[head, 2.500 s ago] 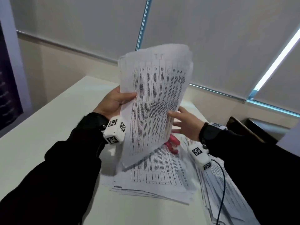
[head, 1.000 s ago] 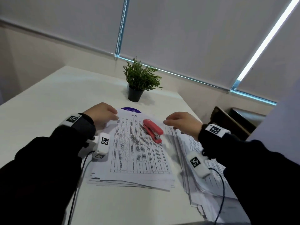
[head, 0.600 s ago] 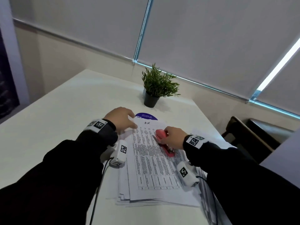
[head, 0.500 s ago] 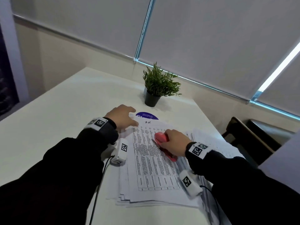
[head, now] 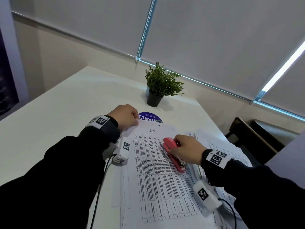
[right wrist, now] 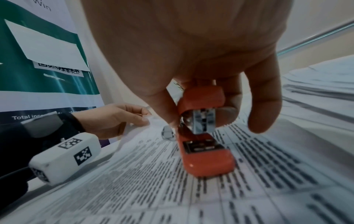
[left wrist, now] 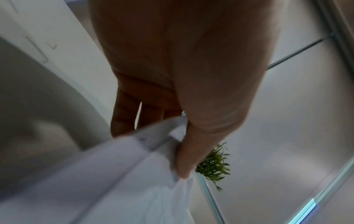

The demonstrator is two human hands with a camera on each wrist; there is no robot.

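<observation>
Stapler [head: 170, 143] gripped by right hand [head: 188, 149], lying on papers [head: 161, 187]

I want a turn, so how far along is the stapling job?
Done: papers stacked on the table. In hand: right hand grips the stapler atop them; left hand pinches their far corner. Left, probably: stapling that corner.

My head view is evenly lit, soft and a little flat: daylight enters as a glaring strip [head: 283, 66] between the blinds [head: 214, 38] at upper right, and the white table [head: 66, 113] carries only faint shadows. Straight lines bow towards the edges. My left wrist view smears the paper corner [left wrist: 143, 159] with blur. My right wrist view is dimmer; the stapler [right wrist: 206, 159] is sharp, the foreground soft.
</observation>
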